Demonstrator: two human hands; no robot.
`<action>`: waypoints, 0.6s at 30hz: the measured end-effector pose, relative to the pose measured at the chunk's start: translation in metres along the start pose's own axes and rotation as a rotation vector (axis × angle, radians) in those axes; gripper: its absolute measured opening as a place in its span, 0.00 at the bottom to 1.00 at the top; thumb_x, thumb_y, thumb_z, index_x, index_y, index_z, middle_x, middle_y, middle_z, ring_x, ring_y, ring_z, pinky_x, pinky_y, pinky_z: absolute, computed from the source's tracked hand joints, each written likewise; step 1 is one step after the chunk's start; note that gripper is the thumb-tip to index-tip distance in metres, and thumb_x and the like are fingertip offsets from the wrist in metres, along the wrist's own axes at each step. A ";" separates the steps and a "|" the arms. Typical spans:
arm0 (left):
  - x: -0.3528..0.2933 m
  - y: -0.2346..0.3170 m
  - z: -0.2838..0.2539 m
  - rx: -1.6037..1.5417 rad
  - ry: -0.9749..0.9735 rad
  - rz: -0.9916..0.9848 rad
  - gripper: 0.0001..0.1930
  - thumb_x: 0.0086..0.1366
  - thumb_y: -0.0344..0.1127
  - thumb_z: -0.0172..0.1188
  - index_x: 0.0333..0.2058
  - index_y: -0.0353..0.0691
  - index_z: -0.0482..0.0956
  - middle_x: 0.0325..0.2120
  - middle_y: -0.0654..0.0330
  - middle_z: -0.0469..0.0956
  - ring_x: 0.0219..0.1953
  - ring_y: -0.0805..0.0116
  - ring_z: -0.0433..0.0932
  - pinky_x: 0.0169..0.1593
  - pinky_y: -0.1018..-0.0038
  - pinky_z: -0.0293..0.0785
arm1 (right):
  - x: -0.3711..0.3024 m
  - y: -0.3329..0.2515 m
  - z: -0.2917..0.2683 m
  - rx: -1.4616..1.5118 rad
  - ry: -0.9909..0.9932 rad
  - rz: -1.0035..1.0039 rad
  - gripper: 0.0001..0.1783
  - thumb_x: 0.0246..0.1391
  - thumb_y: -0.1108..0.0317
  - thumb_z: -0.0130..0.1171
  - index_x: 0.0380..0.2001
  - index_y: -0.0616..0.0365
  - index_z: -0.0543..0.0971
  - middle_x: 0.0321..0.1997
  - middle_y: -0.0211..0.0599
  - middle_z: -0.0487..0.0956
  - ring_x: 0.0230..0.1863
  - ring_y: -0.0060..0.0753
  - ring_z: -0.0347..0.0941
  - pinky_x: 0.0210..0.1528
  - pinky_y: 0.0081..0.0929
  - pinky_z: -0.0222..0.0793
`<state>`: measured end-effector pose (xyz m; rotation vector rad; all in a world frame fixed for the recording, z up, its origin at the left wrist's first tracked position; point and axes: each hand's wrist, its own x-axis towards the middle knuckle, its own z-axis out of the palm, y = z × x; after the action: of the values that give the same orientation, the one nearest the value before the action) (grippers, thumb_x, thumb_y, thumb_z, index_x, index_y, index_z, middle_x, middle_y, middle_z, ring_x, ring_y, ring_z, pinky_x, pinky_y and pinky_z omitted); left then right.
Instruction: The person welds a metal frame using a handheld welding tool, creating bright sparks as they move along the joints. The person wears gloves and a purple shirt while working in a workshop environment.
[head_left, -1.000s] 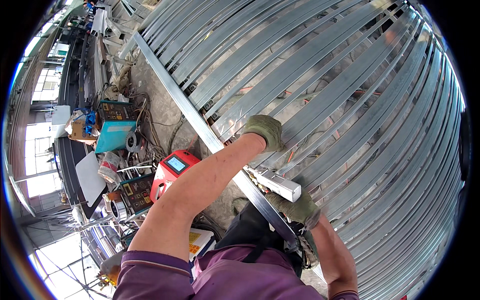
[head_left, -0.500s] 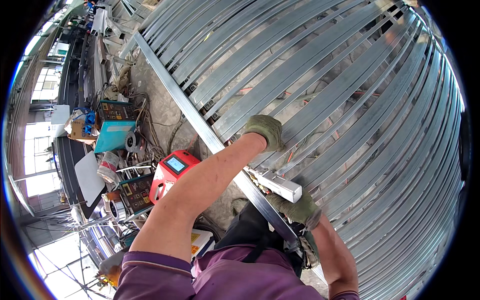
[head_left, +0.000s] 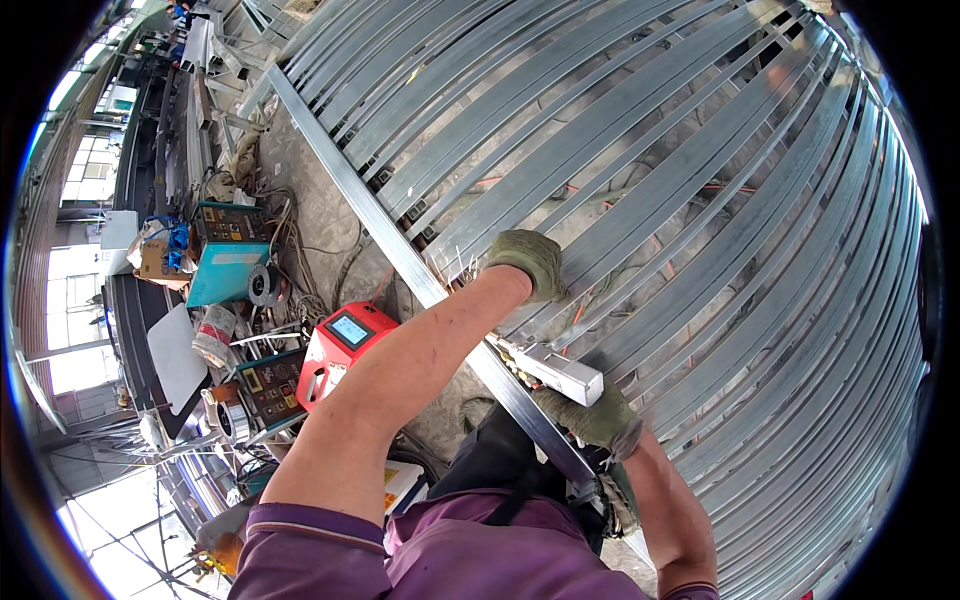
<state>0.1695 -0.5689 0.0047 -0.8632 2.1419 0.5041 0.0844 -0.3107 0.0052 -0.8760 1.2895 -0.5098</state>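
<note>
My left hand (head_left: pixel 527 263), in a green work glove, is closed at the ends of the grey metal slats (head_left: pixel 520 205); its fingers are turned away, so what it grips is hidden. Lower right, my gloved right hand (head_left: pixel 597 418) is closed beneath a silver, box-bodied welding gun (head_left: pixel 562 374). The front of the gun runs under my left forearm, which hides its tip. Thin bright sparks (head_left: pixel 458 264) fly just left of my left hand, near where the slats meet a long metal rail (head_left: pixel 345 190).
A red machine with a lit screen (head_left: pixel 352 328) stands left of my forearm. Further left are a teal machine (head_left: pixel 228 262), a wire spool (head_left: pixel 265 284) and a dark control panel (head_left: pixel 272 388). Cables (head_left: pixel 300 255) lie on the concrete floor.
Sparks have appeared beside my left hand, where none showed before. Both hands and the welding gun keep nearly the same place.
</note>
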 end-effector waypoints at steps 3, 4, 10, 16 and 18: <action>0.000 -0.001 0.001 0.002 -0.001 -0.004 0.34 0.62 0.68 0.69 0.56 0.47 0.89 0.50 0.51 0.90 0.54 0.48 0.88 0.57 0.54 0.84 | -0.002 -0.005 0.000 -0.003 0.008 0.020 0.29 0.68 0.48 0.71 0.63 0.55 0.83 0.54 0.43 0.90 0.54 0.38 0.87 0.56 0.34 0.81; 0.001 -0.001 0.001 0.003 -0.003 -0.004 0.34 0.62 0.68 0.69 0.56 0.48 0.89 0.50 0.51 0.90 0.54 0.48 0.88 0.57 0.54 0.84 | -0.003 -0.007 -0.001 0.005 0.010 0.030 0.29 0.68 0.49 0.71 0.63 0.55 0.83 0.54 0.43 0.90 0.54 0.38 0.87 0.56 0.34 0.81; 0.005 -0.003 0.006 -0.002 0.021 0.009 0.33 0.62 0.68 0.69 0.56 0.49 0.89 0.50 0.52 0.90 0.54 0.47 0.88 0.57 0.54 0.83 | -0.002 0.004 0.003 0.097 0.020 -0.023 0.29 0.68 0.50 0.72 0.63 0.57 0.82 0.55 0.41 0.90 0.55 0.36 0.87 0.57 0.33 0.81; 0.003 -0.001 0.004 0.010 0.013 -0.001 0.33 0.63 0.68 0.69 0.56 0.50 0.89 0.51 0.52 0.90 0.55 0.49 0.88 0.58 0.55 0.84 | -0.008 -0.012 -0.001 0.113 0.000 0.088 0.28 0.68 0.51 0.72 0.63 0.57 0.82 0.56 0.41 0.90 0.56 0.36 0.87 0.58 0.32 0.81; 0.003 0.000 0.003 0.012 0.011 -0.004 0.33 0.63 0.68 0.69 0.57 0.50 0.89 0.52 0.52 0.89 0.55 0.49 0.88 0.58 0.55 0.84 | -0.010 -0.009 -0.001 0.125 0.006 0.082 0.28 0.68 0.51 0.72 0.62 0.57 0.82 0.56 0.42 0.90 0.56 0.36 0.87 0.58 0.32 0.81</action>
<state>0.1693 -0.5682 0.0005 -0.8654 2.1502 0.4856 0.0825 -0.3088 0.0180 -0.7154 1.2794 -0.5221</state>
